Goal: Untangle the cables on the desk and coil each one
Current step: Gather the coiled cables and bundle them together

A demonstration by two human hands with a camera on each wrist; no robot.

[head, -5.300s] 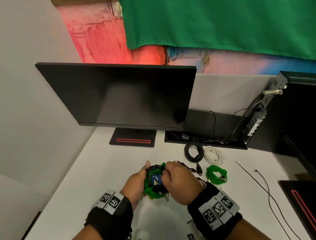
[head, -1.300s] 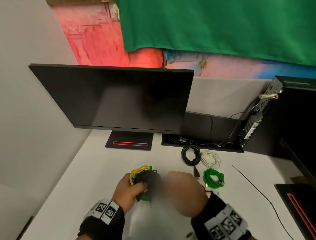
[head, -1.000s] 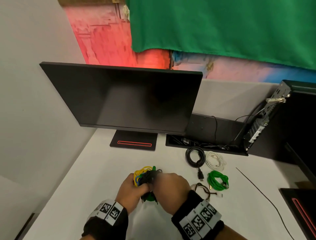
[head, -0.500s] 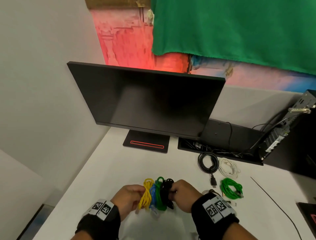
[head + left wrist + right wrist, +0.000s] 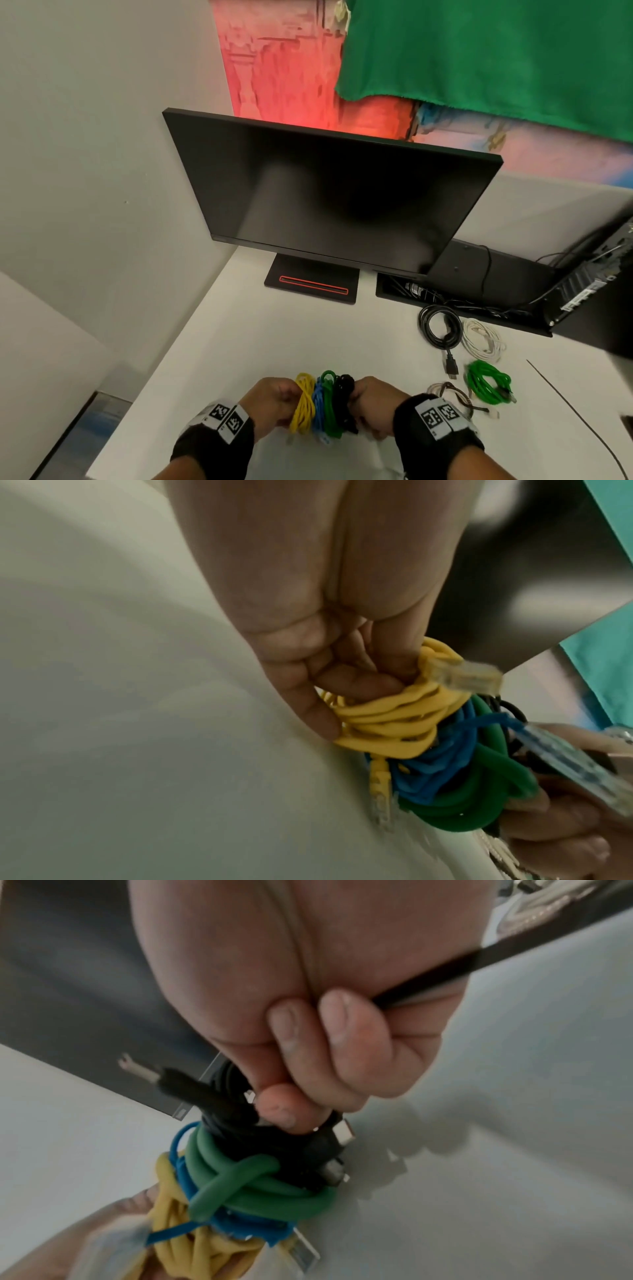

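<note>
Left hand (image 5: pixel 274 402) curls its fingers round the yellow coil (image 5: pixel 303 404) at one end of a cable bundle; right hand (image 5: pixel 371 406) grips the black coil (image 5: pixel 344 401) at the other end, fingers closed round it. Bundle sits at lower centre of the head frame, just above the white surface (image 5: pixel 239 342). Order across it, frame left to right: yellow, blue coil (image 5: pixel 318 402), dark green coil (image 5: pixel 329 401), black. Jackets smooth and rubbery; dark green is the thickest and knots over itself in the right wrist view. Clear plastic plugs on yellow and blue ends; metal plugs on black.

Versus half a second ago: same row of four coils between the hands, grips unchanged; 1.3 s ago it was a mixed clump.

Long axis of the bundle runs left-right across the frame, loops standing roughly upright.

Lower right of frame, lying flat: black loop (image 5: pixel 440 325), white loop (image 5: pixel 481 339), bright green coil (image 5: pixel 488 380), brown braided wire (image 5: pixel 455 394). Dark monitor (image 5: pixel 325 195) behind.
</note>
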